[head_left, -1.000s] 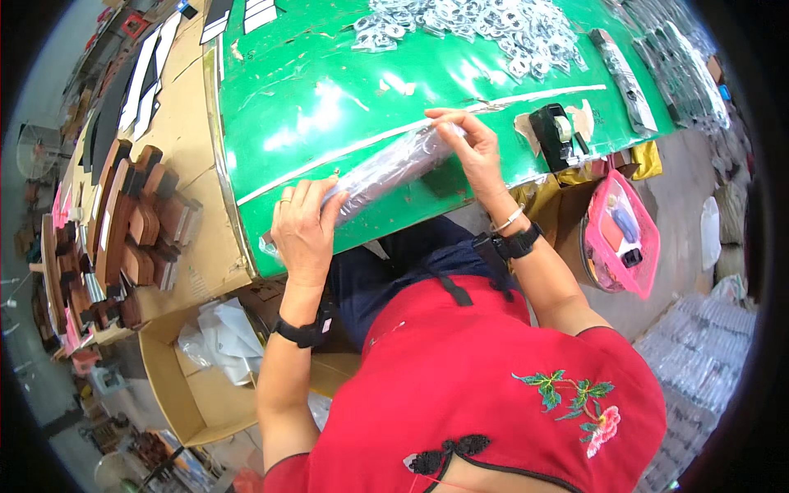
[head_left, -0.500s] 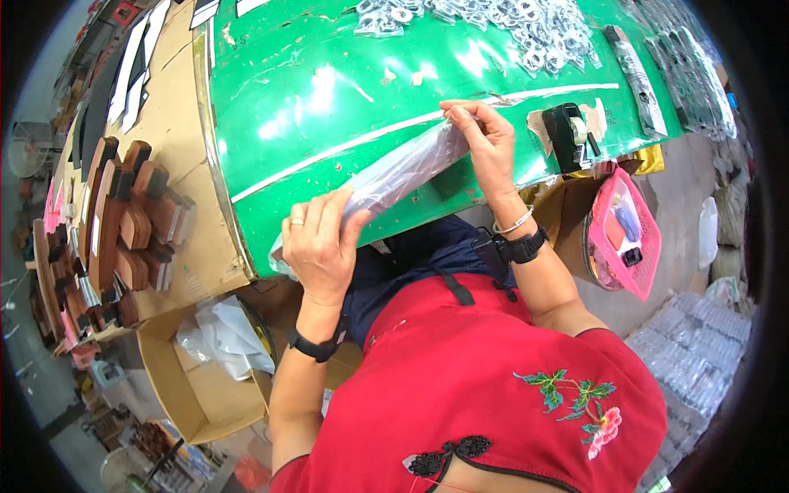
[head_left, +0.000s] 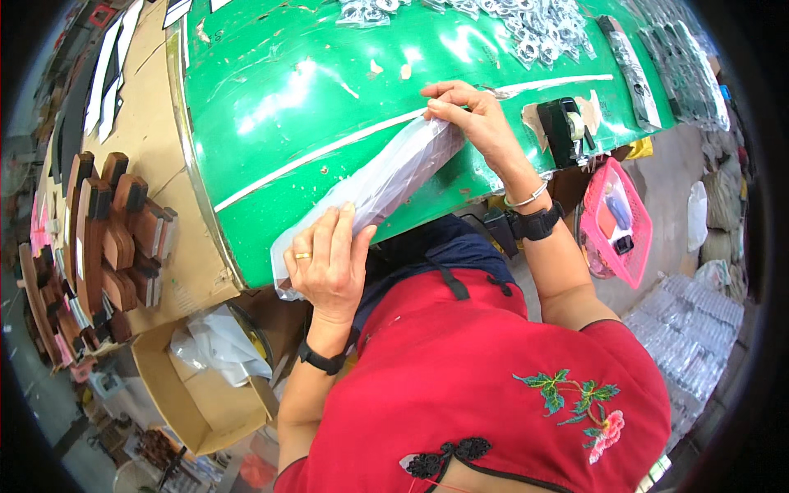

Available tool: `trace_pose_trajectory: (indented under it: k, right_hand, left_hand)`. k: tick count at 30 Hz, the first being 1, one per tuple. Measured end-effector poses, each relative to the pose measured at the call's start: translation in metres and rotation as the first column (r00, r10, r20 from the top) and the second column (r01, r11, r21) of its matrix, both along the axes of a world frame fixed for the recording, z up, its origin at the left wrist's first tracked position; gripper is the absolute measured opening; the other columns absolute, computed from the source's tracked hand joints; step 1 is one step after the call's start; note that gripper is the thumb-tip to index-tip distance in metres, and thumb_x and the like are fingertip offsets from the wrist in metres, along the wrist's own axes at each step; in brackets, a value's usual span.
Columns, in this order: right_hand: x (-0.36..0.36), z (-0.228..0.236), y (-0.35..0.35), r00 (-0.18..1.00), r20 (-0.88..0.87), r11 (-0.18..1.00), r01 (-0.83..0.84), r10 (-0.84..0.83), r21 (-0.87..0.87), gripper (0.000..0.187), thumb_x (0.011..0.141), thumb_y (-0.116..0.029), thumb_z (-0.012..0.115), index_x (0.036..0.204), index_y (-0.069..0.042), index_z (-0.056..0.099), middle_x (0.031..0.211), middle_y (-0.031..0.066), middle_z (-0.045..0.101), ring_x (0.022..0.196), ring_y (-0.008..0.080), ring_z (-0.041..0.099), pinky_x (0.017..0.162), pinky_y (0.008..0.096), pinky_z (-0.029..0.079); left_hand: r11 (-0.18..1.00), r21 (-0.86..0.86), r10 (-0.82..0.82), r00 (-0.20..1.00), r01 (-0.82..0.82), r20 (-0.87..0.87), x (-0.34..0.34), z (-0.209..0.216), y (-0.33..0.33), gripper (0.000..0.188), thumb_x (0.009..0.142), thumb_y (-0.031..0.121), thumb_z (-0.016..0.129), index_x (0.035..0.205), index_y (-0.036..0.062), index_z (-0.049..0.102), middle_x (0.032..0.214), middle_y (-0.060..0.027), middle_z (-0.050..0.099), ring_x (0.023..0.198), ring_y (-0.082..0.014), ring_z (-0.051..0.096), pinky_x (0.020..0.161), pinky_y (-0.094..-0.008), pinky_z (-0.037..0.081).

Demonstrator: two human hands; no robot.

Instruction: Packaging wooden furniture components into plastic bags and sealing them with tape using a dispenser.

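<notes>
A long wrapped bundle in a clear plastic bag [head_left: 386,177] lies slantwise along the near edge of the green tabletop [head_left: 271,156]. My left hand [head_left: 329,263] holds its lower left end, fingers over the film and thumb on the near side. Beyond that hand a loose flap of film spreads to the left. At the far right end, my right hand [head_left: 477,123] pinches the bag's edge between thumb and fingers. What is inside the bag cannot be made out through the whitish film.
A black tape dispenser [head_left: 567,131] stands right of my right hand. Small bagged rings [head_left: 542,29] are heaped at the back. Dark brown wooden pieces [head_left: 115,226] are stacked at left. Below the table are a cardboard box [head_left: 197,403] and a pink basket [head_left: 620,222].
The view has shifted slightly. Both hands stay on the bag. More of its film shows beyond my left hand, and it looks wider and flatter between the hands.
</notes>
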State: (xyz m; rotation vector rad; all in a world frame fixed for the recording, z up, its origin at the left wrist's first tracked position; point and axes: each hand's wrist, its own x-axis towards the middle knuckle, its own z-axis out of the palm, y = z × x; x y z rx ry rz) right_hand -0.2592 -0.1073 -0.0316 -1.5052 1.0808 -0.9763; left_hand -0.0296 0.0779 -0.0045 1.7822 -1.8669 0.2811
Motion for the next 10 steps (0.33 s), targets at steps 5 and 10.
trace_pose_trajectory:
  k: [5,10]
  right_hand:
    - [-0.001,0.002,-0.009,0.996,-0.033,0.956,-0.068,0.080,0.284,0.030,0.094,-0.032,0.070,0.102,-0.004,0.080,0.102,0.0018,0.076,0.100,0.0100,0.063,0.094,0.0259,0.044]
    - [-0.004,0.007,-0.025,0.967,-0.071,0.911,-0.204,0.245,0.360,0.036,0.094,-0.036,0.072,0.113,-0.006,0.079,0.107,0.0034,0.076,0.104,0.0110,0.064,0.097,0.0256,0.043]
  left_hand:
    - [1.000,-0.024,0.014,1.000,-0.014,0.000,0.001,0.001,-0.007,0.026,0.087,0.026,0.079,0.109,0.0135,0.076,0.105,-0.0004,0.073,0.093,-0.0224,0.064,0.080,-0.0374,0.046]
    - [0.993,0.095,0.067,0.998,-0.067,0.005,0.004,0.008,-0.011,0.023,0.093,0.021,0.072,0.115,0.0148,0.074,0.111,-0.0020,0.072,0.095,-0.0241,0.064,0.080,-0.0368,0.046]
